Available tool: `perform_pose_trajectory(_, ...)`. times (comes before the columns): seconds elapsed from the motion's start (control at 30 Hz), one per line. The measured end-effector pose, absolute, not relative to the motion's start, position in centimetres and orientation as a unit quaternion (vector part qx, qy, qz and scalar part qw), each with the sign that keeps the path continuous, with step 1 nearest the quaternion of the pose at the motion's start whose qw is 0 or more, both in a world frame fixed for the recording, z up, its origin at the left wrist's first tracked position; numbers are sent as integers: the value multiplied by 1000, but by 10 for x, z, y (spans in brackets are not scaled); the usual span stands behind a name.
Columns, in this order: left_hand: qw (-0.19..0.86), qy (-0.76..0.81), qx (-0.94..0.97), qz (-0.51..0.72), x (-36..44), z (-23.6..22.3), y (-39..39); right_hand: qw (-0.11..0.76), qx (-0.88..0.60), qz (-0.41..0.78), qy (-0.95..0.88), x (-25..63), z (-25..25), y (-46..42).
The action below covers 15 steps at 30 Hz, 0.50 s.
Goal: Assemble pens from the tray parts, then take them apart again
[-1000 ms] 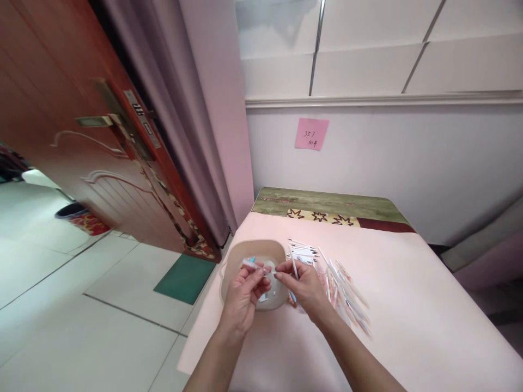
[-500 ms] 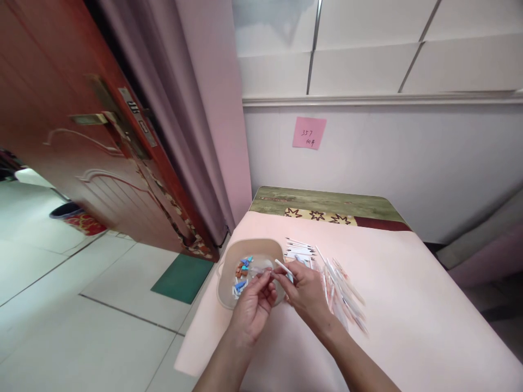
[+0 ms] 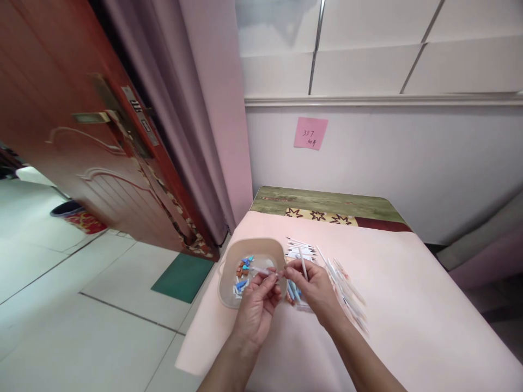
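My left hand [image 3: 258, 307] is closed on a thin, translucent pen barrel [image 3: 261, 270], which points left over a beige basin [image 3: 227, 258]. My right hand [image 3: 316, 288] pinches at the barrel's right end, while a slim white stick [image 3: 303, 263] stands up between its fingers. Whether that stick is a refill or another pen part is unclear. Inside the basin lie small blue, brown and white pieces [image 3: 244, 268]. Beyond my right hand, thin white refills with dark tips [image 3: 300, 246] lie in a row. Blue and orange pieces [image 3: 292, 292] show between my hands, partly covered.
A loose pile of long, pale, translucent sticks [image 3: 347, 294] lies right of my right hand. Pale pink cloth [image 3: 425, 305] covers most of the table, with a green patterned strip [image 3: 318, 197] at the wall. A red-brown door [image 3: 69, 147] stands to the left.
The white stick in my right hand has swung from slanting left to nearly upright. Both hands have shifted slightly right, and more of the translucent barrel shows.
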State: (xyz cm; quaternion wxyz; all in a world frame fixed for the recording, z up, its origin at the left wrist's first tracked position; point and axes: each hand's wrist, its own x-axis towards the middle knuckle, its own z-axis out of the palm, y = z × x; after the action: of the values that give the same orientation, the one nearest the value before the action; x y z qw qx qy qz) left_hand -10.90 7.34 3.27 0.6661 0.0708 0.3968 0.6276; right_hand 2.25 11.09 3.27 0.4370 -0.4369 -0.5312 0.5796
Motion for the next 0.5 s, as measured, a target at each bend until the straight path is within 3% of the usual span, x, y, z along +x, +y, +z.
perform_pose_trajectory(0.13, 671, 375, -1, 640, -119, 33, 80, 468, -462, 496, -568, 32, 41, 108)
perform_pose_trajectory(0.27, 683, 326, -109, 644, -127, 35, 87, 441, -472, 468, -603, 37, 48, 103)
perform_pose_trajectory(0.5, 657, 360, -26, 662, -115, 34, 85, 408, -476, 354, -694, 39, 46, 96)
